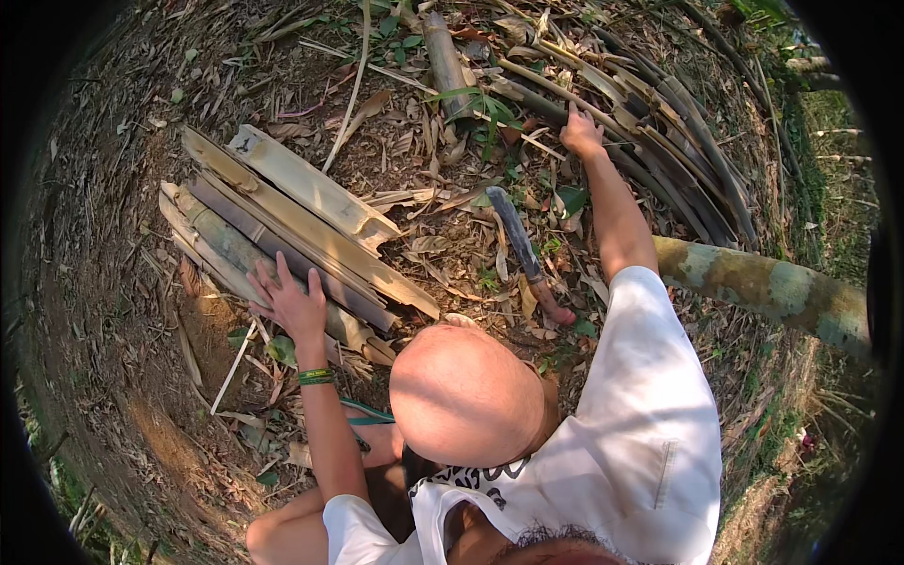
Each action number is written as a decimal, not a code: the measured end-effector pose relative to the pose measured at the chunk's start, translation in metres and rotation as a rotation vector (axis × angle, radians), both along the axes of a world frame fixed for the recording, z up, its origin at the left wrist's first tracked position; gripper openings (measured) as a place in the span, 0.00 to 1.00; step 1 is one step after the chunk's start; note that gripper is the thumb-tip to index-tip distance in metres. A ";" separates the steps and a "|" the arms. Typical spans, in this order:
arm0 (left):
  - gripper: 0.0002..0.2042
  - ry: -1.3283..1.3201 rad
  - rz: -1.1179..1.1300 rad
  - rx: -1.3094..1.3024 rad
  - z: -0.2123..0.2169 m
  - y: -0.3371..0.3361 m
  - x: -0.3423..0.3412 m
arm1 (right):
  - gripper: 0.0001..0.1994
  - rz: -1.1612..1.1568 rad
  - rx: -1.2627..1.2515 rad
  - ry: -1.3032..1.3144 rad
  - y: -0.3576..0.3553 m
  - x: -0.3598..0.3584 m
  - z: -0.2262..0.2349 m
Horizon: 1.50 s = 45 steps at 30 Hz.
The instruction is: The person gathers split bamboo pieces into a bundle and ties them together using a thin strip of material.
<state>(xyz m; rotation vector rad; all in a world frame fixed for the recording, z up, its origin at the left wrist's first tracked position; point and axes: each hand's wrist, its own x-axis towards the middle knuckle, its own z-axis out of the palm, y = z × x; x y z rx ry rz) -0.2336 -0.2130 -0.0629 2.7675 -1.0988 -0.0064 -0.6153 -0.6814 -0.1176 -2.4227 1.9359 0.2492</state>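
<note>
Dry forest floor [113,235], littered with leaves and bamboo husks, fills the view, with a thick mottled bamboo culm [763,282] lying across it at the right.

The person's left hand [292,306] rests flat on the near end of a pile of split bamboo slats [311,212]. Its fingers are spread, so this grip is open and clasps nothing. The slats lie side by side and partly stacked on the ground at the left. Their long axis runs from the upper left down to the lower right, with the lower ends pointing toward the person.

The right hand [582,132] is stretched far forward onto a heap of darker, curved bamboo strips [669,122] at the upper right. It touches them, but the view does not show whether that grip is closed around one.

Between the arms, a machete [523,250] lies unheld on the leaves. Its handle is nearest the person and its blade points away, slightly to the left.

Judging from the layout, part of the work looks done, since several slats are already split and gathered in the pile. The dark strips and the thick culm appear untouched, so much seems left to do.
</note>
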 end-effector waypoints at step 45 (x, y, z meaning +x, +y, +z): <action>0.23 1.069 0.360 -1.360 0.150 -0.063 0.119 | 0.24 0.774 0.777 -0.759 0.264 0.146 0.160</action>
